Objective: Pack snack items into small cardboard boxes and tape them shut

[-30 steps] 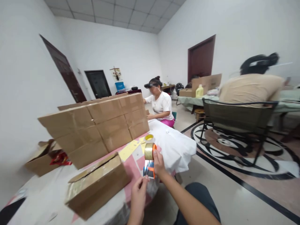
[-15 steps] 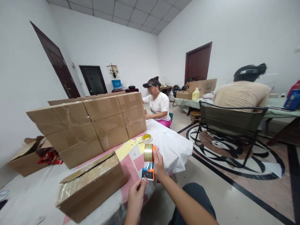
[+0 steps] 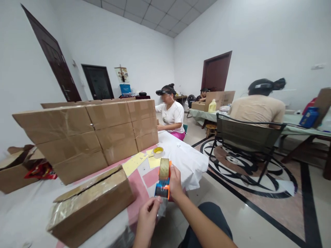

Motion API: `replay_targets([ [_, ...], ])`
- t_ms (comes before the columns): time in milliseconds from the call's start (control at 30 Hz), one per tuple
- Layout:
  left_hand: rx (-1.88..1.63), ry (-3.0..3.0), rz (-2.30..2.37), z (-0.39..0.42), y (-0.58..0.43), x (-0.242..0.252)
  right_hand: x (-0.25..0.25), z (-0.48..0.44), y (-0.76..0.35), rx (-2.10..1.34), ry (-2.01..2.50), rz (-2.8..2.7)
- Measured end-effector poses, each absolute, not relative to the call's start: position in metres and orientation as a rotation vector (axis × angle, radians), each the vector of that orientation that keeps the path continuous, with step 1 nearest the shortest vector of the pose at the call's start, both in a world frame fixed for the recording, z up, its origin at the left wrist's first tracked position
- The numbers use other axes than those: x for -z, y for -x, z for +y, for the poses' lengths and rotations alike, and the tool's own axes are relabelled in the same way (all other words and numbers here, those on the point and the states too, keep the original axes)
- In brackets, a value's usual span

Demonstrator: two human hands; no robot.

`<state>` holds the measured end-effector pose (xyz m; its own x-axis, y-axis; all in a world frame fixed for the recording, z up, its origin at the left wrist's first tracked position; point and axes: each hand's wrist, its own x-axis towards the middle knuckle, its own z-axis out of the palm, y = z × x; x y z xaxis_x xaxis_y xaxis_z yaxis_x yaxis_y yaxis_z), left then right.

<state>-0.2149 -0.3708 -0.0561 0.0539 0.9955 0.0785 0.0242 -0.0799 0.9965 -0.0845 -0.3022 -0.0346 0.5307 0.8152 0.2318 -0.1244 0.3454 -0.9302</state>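
Observation:
My right hand [image 3: 176,182] is wrapped round an orange and blue tape dispenser [image 3: 162,188], raised above the table's near edge. A roll of clear brownish packing tape [image 3: 164,168] sits in its upper end. Just below the dispenser's lower end, my left hand [image 3: 148,215] is closed in a pinch on the tape's loose end, of which only a faint clear strip shows. Left of my hands lies a long cardboard box [image 3: 90,206], its top flaps not quite meeting and shiny tape across its near end.
Stacked cardboard boxes [image 3: 116,131] line the table's far side. A loose tape roll [image 3: 158,151] rests by yellow paper [image 3: 136,163] on the white cloth [image 3: 181,162]. One person [image 3: 172,113] sits across; another [image 3: 256,103] sits in a chair [image 3: 245,136] at the right.
The view has turned slightly right, so the boxes sit further left in the picture. My left hand keeps its pinch near the dispenser, which has tilted a little.

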Motion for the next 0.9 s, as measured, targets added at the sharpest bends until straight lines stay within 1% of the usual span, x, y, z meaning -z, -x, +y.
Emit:
replay_targets([
  [333, -1.147, -1.247, 1.159, -0.376, 0.218, 0.050, 0.024, -0.311, 0.088, -0.712, 1.091, -0.780],
  [900, -1.169, -1.307, 1.169, -0.371, 0.220, 0.073, 0.032, -0.309, 0.090, -0.816, 1.128, -0.647],
])
